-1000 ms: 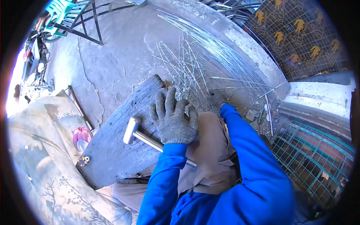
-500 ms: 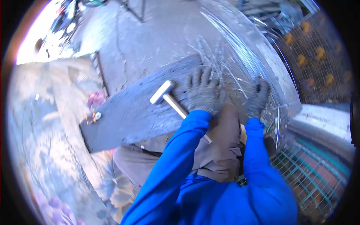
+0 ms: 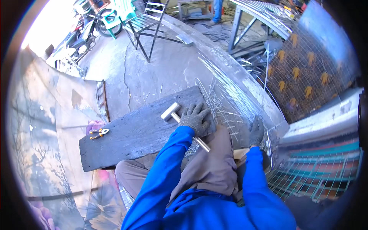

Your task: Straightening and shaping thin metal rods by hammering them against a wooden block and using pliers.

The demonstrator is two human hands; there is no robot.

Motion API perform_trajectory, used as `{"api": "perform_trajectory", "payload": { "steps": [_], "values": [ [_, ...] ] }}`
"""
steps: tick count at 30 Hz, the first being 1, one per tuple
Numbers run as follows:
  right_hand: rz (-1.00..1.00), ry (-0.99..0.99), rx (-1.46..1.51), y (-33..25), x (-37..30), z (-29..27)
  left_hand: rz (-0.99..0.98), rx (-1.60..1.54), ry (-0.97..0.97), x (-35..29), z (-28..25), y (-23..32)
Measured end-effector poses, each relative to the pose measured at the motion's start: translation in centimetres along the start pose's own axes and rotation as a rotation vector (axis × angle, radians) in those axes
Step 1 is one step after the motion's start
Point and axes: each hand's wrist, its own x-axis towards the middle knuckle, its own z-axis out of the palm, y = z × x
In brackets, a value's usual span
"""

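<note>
My left hand (image 3: 195, 118), in a grey knit glove, lies over a dark wooden board (image 3: 130, 132) near its right end, fingers spread. A metal hammer (image 3: 170, 111) rests there; its handle passes beneath that hand and sticks out toward my lap. Whether the palm presses on the handle is hidden. My right hand (image 3: 256, 132), gloved alike, is low beside my right leg with its fingers stretched forward. It is at the near end of a bundle of long, thin metal wires (image 3: 234, 90); contact with them cannot be made out. Pliers (image 3: 99, 133) with orange-and-white handles lie on the board's left end.
Short loose wire pieces (image 3: 218, 107) are scattered past the board. A printed sheet (image 3: 42, 134) hangs or lies at left. Ahead are a metal frame stand (image 3: 147, 34), a green chair (image 3: 120, 15) and a motorbike (image 3: 76, 42). Wire mesh panels (image 3: 318, 168) stand at right; another person's leg (image 3: 217, 9) shows far off.
The view has tilted up, showing more of the far floor. My left hand has shifted left across the board, over the hammer's handle. My right hand's fingers, curled before, now stretch out.
</note>
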Motion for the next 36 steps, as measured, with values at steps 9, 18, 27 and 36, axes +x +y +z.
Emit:
{"api": "perform_trajectory", "payload": {
  "steps": [9,18,27,36],
  "values": [
    [-0.096,0.173,0.155,-12.2,-4.5,0.3,0.161,-0.048,0.258,-9.0,3.0,0.9],
    [0.259,-0.506,0.478,-22.0,-15.2,8.1,0.113,-0.295,0.406,-14.7,3.9,-0.8],
    [0.072,-0.646,0.035,-10.4,-28.1,15.8,-0.213,-1.336,0.030,-21.8,2.5,0.2],
    [-0.295,-1.058,-0.155,-7.0,-28.3,14.2,-0.264,-1.307,0.086,-23.6,4.8,-0.8]
  ]
}}
